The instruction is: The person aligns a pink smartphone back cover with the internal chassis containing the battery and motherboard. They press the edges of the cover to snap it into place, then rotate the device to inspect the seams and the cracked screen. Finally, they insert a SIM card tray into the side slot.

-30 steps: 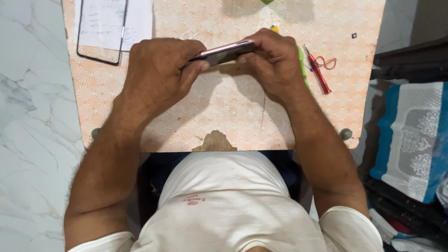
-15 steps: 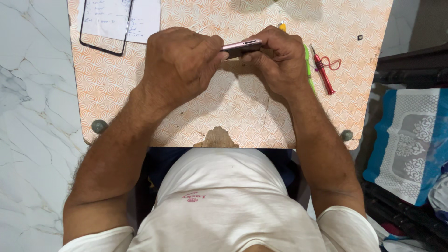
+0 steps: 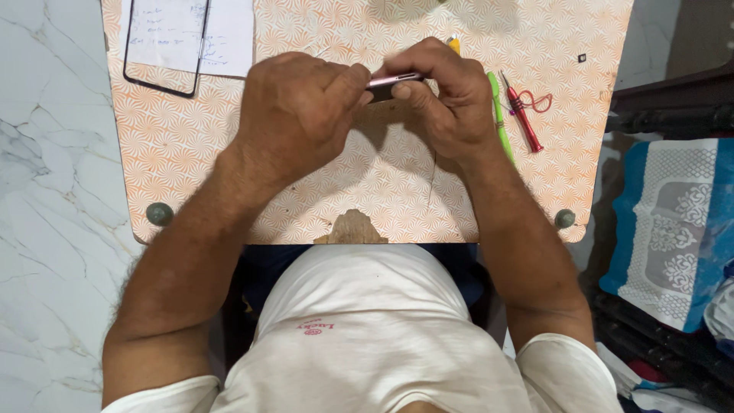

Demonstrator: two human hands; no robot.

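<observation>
Both hands meet above the middle of a small table (image 3: 191, 153) with an orange patterned top. Between them is a slim pink phone (image 3: 394, 79), seen edge-on, so only its thin side and a dark strip beneath it show. It is lifted off the tabletop and lies roughly level, running from left to right.

The left hand (image 3: 298, 115) is curled over the phone's left end, knuckles up, with the fingers folded down and the thumb side pressed against the pink edge. The right hand (image 3: 447, 95) is closed around the right end, thumb under the phone and the other fingers wrapped over the top. Both hands grip the phone firmly; most of it is hidden behind the fingers.

Just to the right of the right hand, a green stick-like tool (image 3: 498, 115) lies on the table, partly under the wrist. Next to it lies a red screwdriver (image 3: 524, 115) with a loop of red cord at its upper end; the 2 tools are close together and nearly parallel. A small yellow tip (image 3: 454, 44) shows just above the right hand's fingers. A tiny dark square part (image 3: 582, 58) sits alone near the table's right edge.

At the top left corner a thin black frame (image 3: 162, 86) rests over a white sheet of paper (image 3: 229, 38). The near edge of the table has a chipped patch (image 3: 352, 228) in the middle. White marble floor (image 3: 53, 153) lies to the left.
</observation>
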